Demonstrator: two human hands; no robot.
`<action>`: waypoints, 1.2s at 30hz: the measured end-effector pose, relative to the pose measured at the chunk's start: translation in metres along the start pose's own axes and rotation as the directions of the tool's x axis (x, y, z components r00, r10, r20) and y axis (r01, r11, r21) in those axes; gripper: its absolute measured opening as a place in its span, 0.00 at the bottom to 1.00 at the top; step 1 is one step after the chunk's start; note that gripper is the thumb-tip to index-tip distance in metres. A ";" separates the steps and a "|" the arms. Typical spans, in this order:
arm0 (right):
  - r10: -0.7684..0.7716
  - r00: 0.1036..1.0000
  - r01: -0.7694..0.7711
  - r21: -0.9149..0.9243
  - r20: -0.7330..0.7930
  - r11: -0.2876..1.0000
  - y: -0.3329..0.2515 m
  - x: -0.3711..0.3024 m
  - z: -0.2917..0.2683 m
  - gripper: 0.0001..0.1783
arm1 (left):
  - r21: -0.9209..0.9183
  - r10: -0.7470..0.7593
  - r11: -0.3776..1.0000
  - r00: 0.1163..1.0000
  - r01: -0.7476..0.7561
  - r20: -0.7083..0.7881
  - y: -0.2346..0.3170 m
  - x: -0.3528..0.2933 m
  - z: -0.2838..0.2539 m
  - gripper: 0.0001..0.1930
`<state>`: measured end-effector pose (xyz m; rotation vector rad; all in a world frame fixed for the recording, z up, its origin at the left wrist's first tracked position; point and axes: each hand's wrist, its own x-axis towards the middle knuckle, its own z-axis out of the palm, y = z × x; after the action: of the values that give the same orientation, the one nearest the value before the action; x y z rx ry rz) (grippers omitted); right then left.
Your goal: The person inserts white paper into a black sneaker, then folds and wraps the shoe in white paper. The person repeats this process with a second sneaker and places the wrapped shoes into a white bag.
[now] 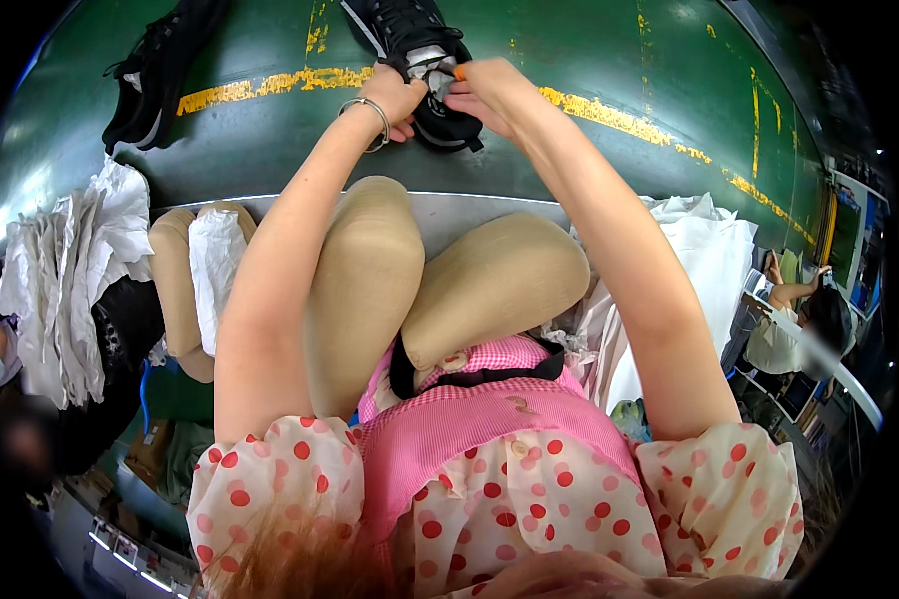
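Observation:
A black sneaker (448,128) stands on the green surface ahead of me, its heel end toward me and its opening showing grey lining or stuffing. My left hand (395,93), with a silver bangle at the wrist, is closed on the left edge of the shoe's opening. At the opening's right side, my right hand (487,92) has its fingers bent in a pinch. A small orange bit (459,73) shows at those fingertips; what they hold is too small to make out.
Black shoes (155,80) stand at the far left of the green worktop (589,60), which has worn yellow lines. White paper sheets (60,290) hang at the left edge, and more white paper (699,250) lies right of my knees. Another person (794,309) sits at the far right.

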<state>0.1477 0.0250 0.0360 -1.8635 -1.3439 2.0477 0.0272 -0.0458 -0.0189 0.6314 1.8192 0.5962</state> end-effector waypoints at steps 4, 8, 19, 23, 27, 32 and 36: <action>0.101 0.975 -0.034 0.313 -0.199 0.949 0.014 0.022 0.036 0.12 | 0.019 -0.052 0.999 0.998 0.051 0.043 0.008 -0.001 0.000 0.25; 0.215 0.949 -0.046 0.574 -0.230 0.818 0.024 0.055 0.042 0.09 | -0.013 -0.024 1.000 0.999 0.025 0.048 0.003 -0.007 -0.002 0.28; 0.279 0.916 0.024 0.732 -0.289 0.680 0.022 0.065 0.065 0.09 | -0.062 -0.002 0.998 0.998 0.006 0.066 -0.015 -0.010 -0.006 0.23; 0.242 0.938 0.050 0.788 -0.248 0.614 0.040 0.088 0.069 0.13 | -0.024 0.024 0.999 0.994 -0.022 0.109 -0.015 -0.009 -0.006 0.23; 0.346 0.894 -0.050 0.703 -0.285 0.709 0.027 0.064 0.077 0.12 | 0.087 -0.017 0.996 0.992 0.006 0.124 -0.013 -0.002 -0.012 0.25; 0.159 0.986 -0.091 0.656 -0.045 0.749 0.015 0.048 0.063 0.12 | 0.065 -0.005 0.998 0.994 -0.003 0.111 -0.014 0.002 -0.022 0.24; -0.030 0.999 0.044 0.620 -0.034 0.784 0.024 0.035 0.061 0.15 | 0.029 -0.049 0.998 0.998 0.049 0.029 -0.021 0.006 -0.018 0.29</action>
<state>0.0996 -0.0026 -0.0132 -1.5268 -0.5599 2.0831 0.0054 -0.0587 -0.0311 0.6101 1.8128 0.5261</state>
